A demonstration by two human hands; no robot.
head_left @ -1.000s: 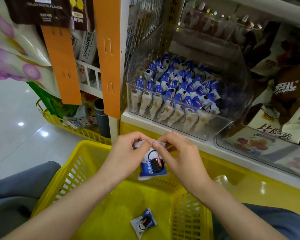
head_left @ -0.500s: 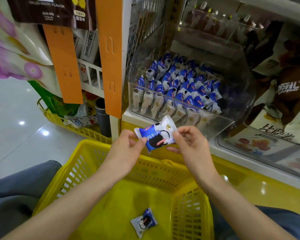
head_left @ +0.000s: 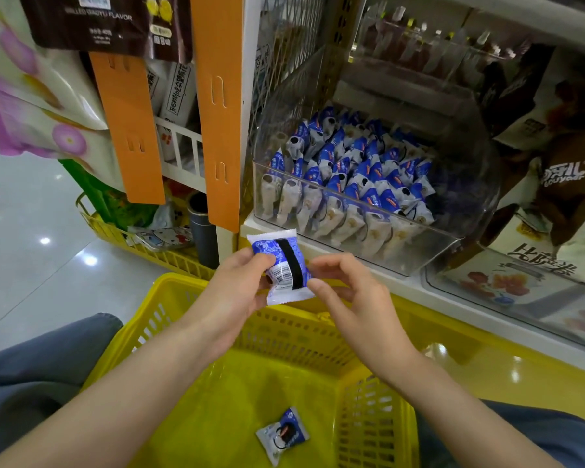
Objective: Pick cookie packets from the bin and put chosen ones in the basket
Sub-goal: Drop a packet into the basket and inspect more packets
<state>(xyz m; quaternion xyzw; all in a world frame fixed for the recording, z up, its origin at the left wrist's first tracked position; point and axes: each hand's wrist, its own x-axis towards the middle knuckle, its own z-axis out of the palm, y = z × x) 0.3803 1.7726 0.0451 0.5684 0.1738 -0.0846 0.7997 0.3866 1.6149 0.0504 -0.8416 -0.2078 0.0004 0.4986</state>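
Note:
I hold one blue-and-white cookie packet (head_left: 279, 265) over the far rim of the yellow basket (head_left: 139, 332), its back with the barcode turned up. My left hand (head_left: 237, 295) grips its left side. My right hand (head_left: 348, 298) pinches its right edge with thumb and fingertips. Another cookie packet (head_left: 282, 434) lies flat on the basket floor. Straight ahead on the shelf stands the clear plastic bin (head_left: 436, 241), with several identical packets (head_left: 352, 173) standing in rows inside.
An orange shelf post (head_left: 220, 130) rises left of the bin. Large snack bags (head_left: 554, 204) crowd the shelf to the right. A second yellow basket (head_left: 142, 244) with goods sits on the shiny floor at the left. My knees flank the basket.
The packet has been turned over between both hands, from hanging front-out, through a raised tilt, to its barcode side facing up. It stays above the basket's far rim.

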